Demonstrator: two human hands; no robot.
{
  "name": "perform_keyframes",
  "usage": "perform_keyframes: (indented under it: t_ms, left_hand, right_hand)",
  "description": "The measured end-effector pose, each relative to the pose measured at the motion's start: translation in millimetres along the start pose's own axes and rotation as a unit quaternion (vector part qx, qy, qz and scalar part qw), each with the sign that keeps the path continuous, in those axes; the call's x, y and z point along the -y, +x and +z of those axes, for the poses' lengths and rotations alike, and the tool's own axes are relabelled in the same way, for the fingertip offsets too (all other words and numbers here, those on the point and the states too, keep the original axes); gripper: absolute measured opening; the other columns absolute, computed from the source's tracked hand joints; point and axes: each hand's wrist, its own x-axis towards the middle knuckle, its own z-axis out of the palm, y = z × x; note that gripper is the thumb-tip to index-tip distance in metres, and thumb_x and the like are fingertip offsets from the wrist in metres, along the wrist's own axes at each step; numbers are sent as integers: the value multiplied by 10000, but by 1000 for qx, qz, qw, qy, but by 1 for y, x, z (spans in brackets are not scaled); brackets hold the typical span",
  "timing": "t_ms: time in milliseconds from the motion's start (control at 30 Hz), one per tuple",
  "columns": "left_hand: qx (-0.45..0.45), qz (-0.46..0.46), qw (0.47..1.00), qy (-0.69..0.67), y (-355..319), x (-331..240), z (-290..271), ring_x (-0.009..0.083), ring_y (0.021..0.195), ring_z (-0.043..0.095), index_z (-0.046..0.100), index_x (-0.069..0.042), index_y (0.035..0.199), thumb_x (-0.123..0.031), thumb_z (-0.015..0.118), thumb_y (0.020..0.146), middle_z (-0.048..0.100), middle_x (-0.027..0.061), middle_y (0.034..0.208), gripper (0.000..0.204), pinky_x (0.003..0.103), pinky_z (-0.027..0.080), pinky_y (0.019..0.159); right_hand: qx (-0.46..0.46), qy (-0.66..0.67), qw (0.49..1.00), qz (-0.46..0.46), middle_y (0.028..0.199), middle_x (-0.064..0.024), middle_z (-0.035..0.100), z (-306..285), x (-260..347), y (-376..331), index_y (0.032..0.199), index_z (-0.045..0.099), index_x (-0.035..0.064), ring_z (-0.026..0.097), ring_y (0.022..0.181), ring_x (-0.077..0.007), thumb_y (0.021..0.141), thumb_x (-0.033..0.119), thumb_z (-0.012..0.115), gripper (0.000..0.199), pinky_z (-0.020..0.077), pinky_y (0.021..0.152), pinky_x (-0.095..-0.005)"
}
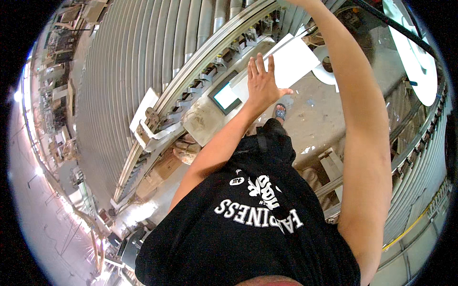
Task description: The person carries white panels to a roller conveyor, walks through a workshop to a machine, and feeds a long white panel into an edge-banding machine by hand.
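My left hand [261,85] is open with its fingers spread, palm down, over the edge of a flat white board [295,59]. Whether the hand touches the board or hovers just above it, I cannot tell. Below the hand lies a dark-framed panel with a bright face [225,98]. My right arm stretches far forward, and my right hand [301,2] is cut off by the upper edge. Its fingers are out of sight, next to the end of a long metal rail [194,66].
A wide bank of grey metal slats [138,52] runs along the left. A white flat ring [320,71] lies ahead on the dusty floor [312,112]. At the right stand a long white panel [414,57] and a black hose [389,19]. Cardboard [160,174] lies at the lower left.
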Motion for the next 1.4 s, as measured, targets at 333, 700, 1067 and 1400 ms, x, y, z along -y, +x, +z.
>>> perform_keyframes:
  t_ms: [333,700,1067,1400]
  left_hand:
    - [48,-38,997,-44,6,-1,10,511,1383,389,237,43,1601,-531,916,600,421,341,1454,1338,573,273,1213]
    - [25,-133,979,-153,-15,63,-80,444,1412,369,331,22,1561,-449,916,605,410,288,1483,1216,527,283,1215]
    - [-41,-174,953,-245,-79,133,-158,403,1366,439,378,-38,1565,-434,926,635,465,242,1458,1150,495,347,1178]
    - [-77,-174,982,0,-108,317,-238,415,1401,411,365,-25,1567,-556,900,651,444,245,1480,1186,522,308,1197]
  right_hand:
    - [16,-85,991,-100,1235,-217,678,21,-27,15,1228,641,-29,632,1160,-387,974,366,598,471,412,1102,-522]
    - [103,8,995,6,1324,-239,635,-19,4,6,1404,574,0,596,1220,-408,951,437,621,631,420,1112,-523]
    - [-82,-59,994,-40,1291,-200,687,53,-30,27,1428,560,69,618,1231,-401,916,599,671,745,447,1103,-514]
    - [-12,-43,999,-1,1116,-252,725,30,-16,28,1276,606,36,660,1115,-447,858,617,721,725,472,1009,-525]
